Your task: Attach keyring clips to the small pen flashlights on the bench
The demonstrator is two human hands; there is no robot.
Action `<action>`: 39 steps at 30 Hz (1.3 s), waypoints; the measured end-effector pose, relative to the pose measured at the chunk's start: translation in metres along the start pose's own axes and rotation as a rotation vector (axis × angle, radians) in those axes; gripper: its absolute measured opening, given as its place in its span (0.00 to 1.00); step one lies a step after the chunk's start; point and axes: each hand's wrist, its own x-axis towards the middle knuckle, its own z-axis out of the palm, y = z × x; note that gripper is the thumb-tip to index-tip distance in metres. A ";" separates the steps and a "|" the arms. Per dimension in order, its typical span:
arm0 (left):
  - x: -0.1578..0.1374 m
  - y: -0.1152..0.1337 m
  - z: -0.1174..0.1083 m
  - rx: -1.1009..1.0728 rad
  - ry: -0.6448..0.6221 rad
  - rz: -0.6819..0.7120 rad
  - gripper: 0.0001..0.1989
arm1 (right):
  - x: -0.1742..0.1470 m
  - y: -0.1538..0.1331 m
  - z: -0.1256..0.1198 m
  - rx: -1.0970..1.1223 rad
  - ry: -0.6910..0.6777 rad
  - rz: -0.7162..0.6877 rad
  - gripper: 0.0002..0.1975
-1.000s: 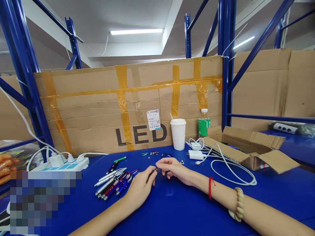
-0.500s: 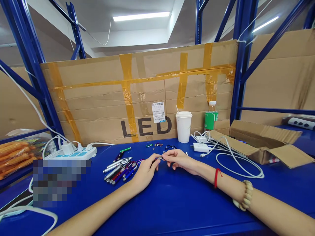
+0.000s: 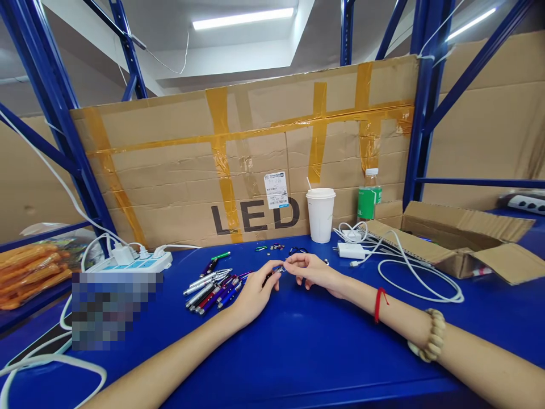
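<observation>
My left hand point(image 3: 255, 293) is closed on a small, shiny metal piece point(image 3: 280, 269), whose tip sticks out past the thumb and forefinger. My right hand point(image 3: 313, 272) meets it from the other side, thumb and forefinger pinched at the tip. Most of the piece is hidden by the fingers, so its kind is unclear. Beside my left hand lies a pile of slim metal pen-shaped tubes point(image 3: 213, 291) in silver, red, purple and blue. Beyond my hands are several tiny coloured parts point(image 3: 276, 247) and a dark clip-like item point(image 3: 297, 250).
A white cup with a straw point(image 3: 321, 216) and a green-labelled bottle point(image 3: 368, 196) stand at the back. White cables with a charger point(image 3: 351, 250) lie right, beside an open cardboard box point(image 3: 457, 241). A power strip point(image 3: 149, 262) sits left. A taped cardboard sheet point(image 3: 179, 187) walls the rear.
The camera view has shifted slightly, with the table scene sliding a little right and up. Both hands stay together at the small metal piece, with little visible change in grip.
</observation>
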 end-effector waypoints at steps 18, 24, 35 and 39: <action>0.003 -0.007 0.004 0.070 0.049 -0.036 0.16 | 0.004 0.005 0.000 -0.235 0.095 -0.356 0.20; 0.003 -0.011 0.006 0.107 0.046 -0.006 0.15 | 0.005 0.006 0.001 -0.204 0.059 -0.323 0.20; -0.006 -0.007 0.003 0.172 -0.083 0.032 0.09 | -0.002 0.003 -0.003 -0.125 -0.067 -0.278 0.16; -0.007 -0.007 0.003 0.193 -0.124 0.031 0.07 | -0.003 0.003 -0.002 -0.106 -0.100 -0.272 0.17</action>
